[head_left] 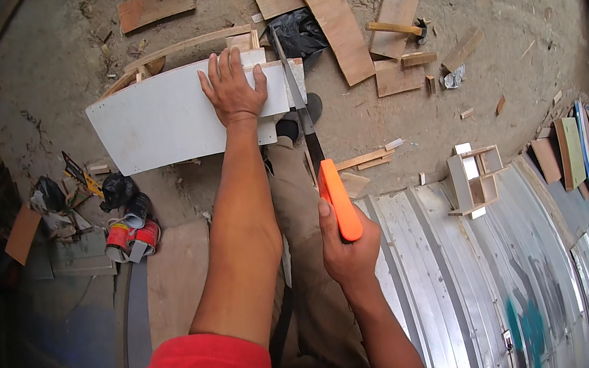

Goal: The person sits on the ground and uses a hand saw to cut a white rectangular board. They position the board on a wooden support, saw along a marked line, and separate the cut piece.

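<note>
My left hand (231,95) lies flat with spread fingers on a white board (160,124), pressing near its right end. A narrower white strip (276,84) sits at that end, close to my fingers. Beneath the board shows a light wooden frame (189,44). My right hand (352,246) is closed around the orange handle (338,196) of a handsaw. The saw's blade (300,105) points away from me and crosses the right end of the white strip. Whether its teeth are in the wood, I cannot tell.
A hammer (397,28), plywood offcuts (329,18) and a black plastic bag (299,33) lie on the dirt floor. Red cans (144,236) stand at left. A small wooden shelf model (477,178) rests on corrugated metal sheets (449,267) at right.
</note>
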Demonstrator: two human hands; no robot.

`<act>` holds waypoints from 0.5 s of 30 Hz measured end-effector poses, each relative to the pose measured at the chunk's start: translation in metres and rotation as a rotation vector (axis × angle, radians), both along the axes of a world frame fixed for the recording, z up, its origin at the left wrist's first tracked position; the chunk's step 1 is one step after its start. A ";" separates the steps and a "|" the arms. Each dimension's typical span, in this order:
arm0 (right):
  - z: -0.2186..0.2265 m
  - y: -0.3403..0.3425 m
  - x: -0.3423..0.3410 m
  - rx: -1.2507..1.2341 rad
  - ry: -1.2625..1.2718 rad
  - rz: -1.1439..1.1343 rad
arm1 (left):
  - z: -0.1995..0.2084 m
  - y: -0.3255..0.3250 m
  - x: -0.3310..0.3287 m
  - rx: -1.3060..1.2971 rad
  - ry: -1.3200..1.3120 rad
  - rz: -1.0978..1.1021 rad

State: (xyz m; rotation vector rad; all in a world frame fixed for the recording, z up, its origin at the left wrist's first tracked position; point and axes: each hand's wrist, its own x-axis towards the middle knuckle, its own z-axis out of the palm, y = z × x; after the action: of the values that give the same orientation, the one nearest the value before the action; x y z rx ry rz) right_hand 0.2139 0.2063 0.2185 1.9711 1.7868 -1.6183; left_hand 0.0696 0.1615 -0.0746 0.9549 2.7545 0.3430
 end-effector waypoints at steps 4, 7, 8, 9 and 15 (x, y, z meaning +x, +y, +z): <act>-0.006 0.011 -0.012 -0.016 -0.030 -0.018 | -0.001 0.005 -0.001 -0.001 -0.014 -0.005; 0.025 -0.010 0.000 0.010 -0.023 -0.012 | 0.001 0.006 -0.001 0.010 -0.007 -0.008; 0.030 -0.011 -0.001 0.025 -0.018 -0.008 | 0.001 0.006 -0.001 0.013 -0.016 -0.009; 0.025 -0.005 -0.009 0.031 -0.017 -0.025 | 0.002 0.005 0.000 0.017 -0.024 -0.010; -0.012 0.015 -0.025 -0.041 -0.030 0.035 | 0.002 0.001 0.001 -0.036 -0.038 0.004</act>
State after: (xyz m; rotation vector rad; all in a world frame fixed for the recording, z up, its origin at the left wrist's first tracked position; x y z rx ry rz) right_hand 0.1885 0.2214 0.2068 1.9250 1.7536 -1.5932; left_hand 0.0705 0.1627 -0.0729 0.9247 2.7187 0.3079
